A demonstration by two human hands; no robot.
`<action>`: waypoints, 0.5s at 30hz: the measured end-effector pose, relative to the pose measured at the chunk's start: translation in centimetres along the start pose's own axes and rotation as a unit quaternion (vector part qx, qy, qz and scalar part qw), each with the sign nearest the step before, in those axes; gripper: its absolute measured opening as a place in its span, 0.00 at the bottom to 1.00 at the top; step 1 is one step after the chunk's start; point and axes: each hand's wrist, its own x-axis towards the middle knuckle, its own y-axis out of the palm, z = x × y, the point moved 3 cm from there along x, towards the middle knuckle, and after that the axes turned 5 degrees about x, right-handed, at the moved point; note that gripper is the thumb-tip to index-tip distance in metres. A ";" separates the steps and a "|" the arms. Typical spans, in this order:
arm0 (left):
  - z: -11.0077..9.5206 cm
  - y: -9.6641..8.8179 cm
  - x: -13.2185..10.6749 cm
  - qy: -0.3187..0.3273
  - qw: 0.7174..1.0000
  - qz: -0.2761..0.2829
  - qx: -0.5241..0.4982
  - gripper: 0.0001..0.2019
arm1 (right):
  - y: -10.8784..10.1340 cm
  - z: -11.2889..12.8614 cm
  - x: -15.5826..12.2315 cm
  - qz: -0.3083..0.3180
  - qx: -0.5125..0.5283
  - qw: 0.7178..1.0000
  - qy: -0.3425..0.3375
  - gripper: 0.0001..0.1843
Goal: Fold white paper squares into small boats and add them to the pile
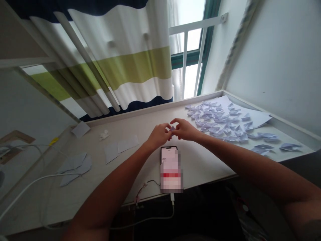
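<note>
My left hand (159,134) and my right hand (185,130) meet above the middle of the pale desk (140,124). Both pinch one small folded piece of paper (172,128) between their fingertips. Just below the hands a phone (170,167) lies flat on the desk with its screen lit. To the right, several small folded paper boats (220,122) are spread out, some resting on a white sheet (255,115).
Cut paper pieces (120,147) and larger scraps (75,165) lie on the left of the desk, with a crumpled bit (103,135) behind them. White cables (32,182) run along the left; another cable (150,219) hangs from the phone. A striped curtain (117,67) and window stand behind.
</note>
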 end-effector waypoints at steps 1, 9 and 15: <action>-0.5 0.2 0.8 0.004 1.000 0.004 0.011 0.05 | -0.8 0.0 0.1 -0.012 -0.006 1.000 0.005 0.22; -4.6 3.3 8.1 0.029 0.997 0.067 -0.026 0.08 | -8.4 -1.3 1.5 -0.050 -0.043 0.995 0.071 0.07; -6.0 5.2 11.3 0.017 0.997 0.074 0.000 0.05 | -10.9 -2.6 2.3 -0.071 -0.057 0.990 0.110 0.13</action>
